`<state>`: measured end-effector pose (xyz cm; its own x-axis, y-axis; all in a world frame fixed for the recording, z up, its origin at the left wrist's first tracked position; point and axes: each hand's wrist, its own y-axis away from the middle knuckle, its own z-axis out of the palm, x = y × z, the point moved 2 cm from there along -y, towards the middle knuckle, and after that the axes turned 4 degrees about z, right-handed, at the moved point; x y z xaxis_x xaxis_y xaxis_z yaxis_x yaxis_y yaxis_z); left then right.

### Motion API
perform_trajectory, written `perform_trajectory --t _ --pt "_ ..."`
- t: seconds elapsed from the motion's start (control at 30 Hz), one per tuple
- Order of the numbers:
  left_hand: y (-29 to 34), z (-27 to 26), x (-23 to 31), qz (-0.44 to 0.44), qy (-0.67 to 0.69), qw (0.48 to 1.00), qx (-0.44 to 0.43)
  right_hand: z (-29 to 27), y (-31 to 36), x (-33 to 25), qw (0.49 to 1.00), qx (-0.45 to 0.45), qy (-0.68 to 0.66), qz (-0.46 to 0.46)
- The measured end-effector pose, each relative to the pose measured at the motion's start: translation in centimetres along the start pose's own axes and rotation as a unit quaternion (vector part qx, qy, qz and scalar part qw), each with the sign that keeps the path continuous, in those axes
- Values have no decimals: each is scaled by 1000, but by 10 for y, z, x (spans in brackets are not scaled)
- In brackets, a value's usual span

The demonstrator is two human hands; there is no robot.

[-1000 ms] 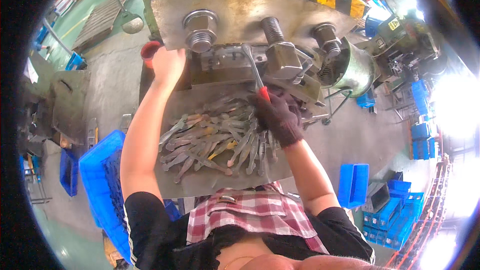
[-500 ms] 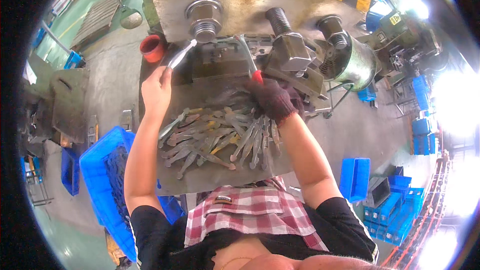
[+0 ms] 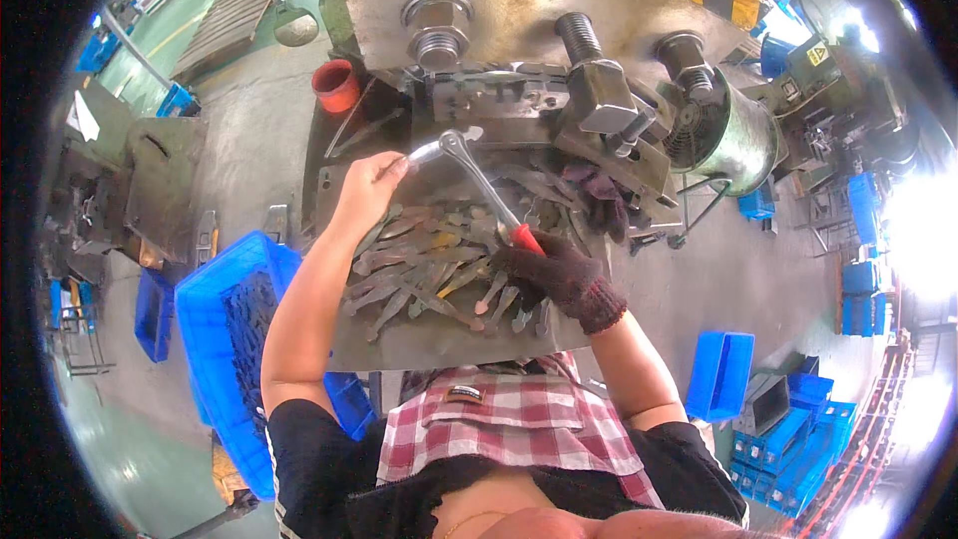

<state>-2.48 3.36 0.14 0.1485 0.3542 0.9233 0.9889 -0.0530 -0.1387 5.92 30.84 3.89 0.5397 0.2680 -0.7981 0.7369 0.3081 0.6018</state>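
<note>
Metal piece point(image 3: 427, 152), over the bench point(image 3: 371, 351) toward its far edge, is pinched at one end by the bare left hand point(image 3: 371, 188), whose fingertips should stay clear of the overlapping red-handled tool point(image 3: 484, 190) gripped in the gloved right hand point(image 3: 559, 274).

Two hands: one bare left hand point(image 3: 371, 185) at ten o'clock, one gloved right hand point(image 3: 559, 271) at four. One held flat metal piece point(image 3: 425, 153) and one red-handled hand tool point(image 3: 485, 189) near centre; the heaped metal pieces point(image 3: 409, 279) overlap too much to count. Three large threaded bolts point(image 3: 437, 28), twelve to two; one red cup point(image 3: 336, 88), between ten and eleven; one fan point(image 3: 740, 130), two; one checked apron point(image 3: 514, 429), six
</note>
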Motion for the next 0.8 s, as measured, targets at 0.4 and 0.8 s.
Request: perform_trajectory --t 0.4,0.8 --pt "38 -46 27 255 -409 868 119 8 -1 -11 998 -52 -21 41" --pt "53 -54 -43 -21 -395 908 -140 1 7 -12 999 -19 -30 5"
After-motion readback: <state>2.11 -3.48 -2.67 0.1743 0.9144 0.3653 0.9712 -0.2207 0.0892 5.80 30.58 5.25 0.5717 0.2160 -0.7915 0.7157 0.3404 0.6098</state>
